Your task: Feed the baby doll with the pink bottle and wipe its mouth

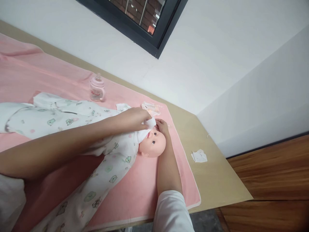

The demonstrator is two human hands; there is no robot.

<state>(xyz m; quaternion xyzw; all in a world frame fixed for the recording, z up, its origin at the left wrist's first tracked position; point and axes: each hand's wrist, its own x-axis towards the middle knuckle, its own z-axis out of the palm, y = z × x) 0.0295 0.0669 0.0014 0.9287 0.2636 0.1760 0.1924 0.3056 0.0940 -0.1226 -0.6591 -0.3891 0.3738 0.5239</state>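
A bald baby doll [156, 145] in a white printed sleepsuit [125, 154] lies on its back, its head towards the right. My left hand [136, 118] reaches over its chest and pinches a white tissue [151, 122] between thumb and fingers. The tissue is beside the doll's mouth and chin; whether it touches the skin I cannot tell. Around the crown of the head bends my right arm, and my right hand [162, 126] rests with curled fingers against the far side of the doll's head. Part of that side is hidden by the hands.
A pink blanket [135, 187] covers much of the wooden table [217, 183]. Behind the doll stand a pink-topped baby bottle [97, 88] and a clear plastic packet [151, 108]. A crumpled white tissue [199, 156] lies on the bare wood at right. The wall borders the far edge.
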